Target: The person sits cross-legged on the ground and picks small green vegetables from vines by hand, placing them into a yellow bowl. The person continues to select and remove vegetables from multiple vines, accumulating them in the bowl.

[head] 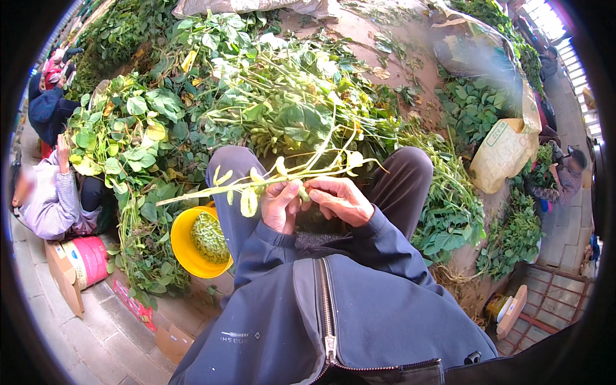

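Note:
My left hand grips a bean plant stalk that lies across in front of my knees, stripped of most leaves. Plump green pods hang from it beside my fingers, and thin bare branches rise to the right. My right hand meets the left, thumb and forefinger closed on a green bean pod. Some fingertips of both hands are hidden behind the stalk and pod. By my left leg stands a yellow bucket, partly filled with loose green pods or beans.
A large heap of leafy bean plants spreads before my knees, with more plants at right. A woven sack lies beyond them. People sit at left and right. A pink-and-white tub and cardboard are at lower left.

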Action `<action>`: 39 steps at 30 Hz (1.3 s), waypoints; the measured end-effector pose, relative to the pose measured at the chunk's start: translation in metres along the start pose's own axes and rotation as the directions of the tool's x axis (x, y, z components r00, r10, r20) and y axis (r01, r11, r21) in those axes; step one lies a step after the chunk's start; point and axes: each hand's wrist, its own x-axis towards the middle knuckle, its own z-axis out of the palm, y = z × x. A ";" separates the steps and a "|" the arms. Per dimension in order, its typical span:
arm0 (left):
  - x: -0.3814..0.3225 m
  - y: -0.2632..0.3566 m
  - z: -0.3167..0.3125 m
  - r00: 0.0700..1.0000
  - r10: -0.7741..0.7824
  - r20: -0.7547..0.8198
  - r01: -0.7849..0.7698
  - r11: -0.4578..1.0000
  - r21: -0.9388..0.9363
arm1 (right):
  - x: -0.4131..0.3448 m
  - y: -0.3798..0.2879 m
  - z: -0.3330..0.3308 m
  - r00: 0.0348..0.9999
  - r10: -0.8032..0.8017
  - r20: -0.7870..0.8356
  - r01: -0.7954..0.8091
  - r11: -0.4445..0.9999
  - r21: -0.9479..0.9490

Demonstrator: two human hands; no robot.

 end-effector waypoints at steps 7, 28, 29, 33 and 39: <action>-0.006 0.009 0.010 0.994 0.023 -0.111 -0.012 0.995 0.095 | 0.003 0.001 0.003 0.999 -0.006 -0.051 -0.001 0.991 -0.137; -0.009 -0.010 -0.009 0.981 0.045 -0.191 -0.071 0.988 -0.135 | -0.002 0.006 0.013 0.992 -0.037 -0.121 0.034 0.999 -0.032; -0.008 -0.010 -0.010 0.981 0.037 -0.191 -0.068 0.985 -0.159 | 0.000 0.012 0.015 0.981 -0.131 -0.141 0.117 0.988 -0.100; -0.010 -0.010 -0.007 0.946 -0.050 -0.319 -0.012 0.982 -0.188 | 0.003 0.020 0.021 0.927 -0.323 -0.191 0.247 0.909 -0.336; -0.018 -0.013 -0.004 0.941 -0.104 -0.323 0.028 0.973 -0.230 | -0.002 0.011 0.031 0.931 -0.337 -0.141 0.243 0.860 -0.450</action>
